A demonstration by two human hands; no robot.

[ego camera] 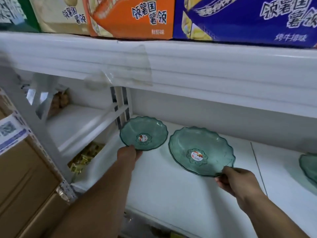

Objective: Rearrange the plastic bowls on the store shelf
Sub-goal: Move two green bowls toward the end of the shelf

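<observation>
Two clear green plastic bowls with scalloped rims and a round sticker in the middle are over the white shelf (pixel 171 189). The smaller bowl (pixel 145 131) is at the back left; my left hand (pixel 129 154) grips its near rim. The larger bowl (pixel 204 146) is to its right and tilted toward me; my right hand (pixel 237 180) pinches its near right rim. A third green bowl (pixel 309 166) shows partly at the right edge, resting on the shelf.
The shelf above (pixel 188 66) hangs low over the bowls and carries orange (pixel 130 16) and blue (pixel 248 18) snack cartons. A white upright post (pixel 122 107) divides off the left bay with snack packets (pixel 85 157). Cardboard boxes (pixel 24 177) stand at far left.
</observation>
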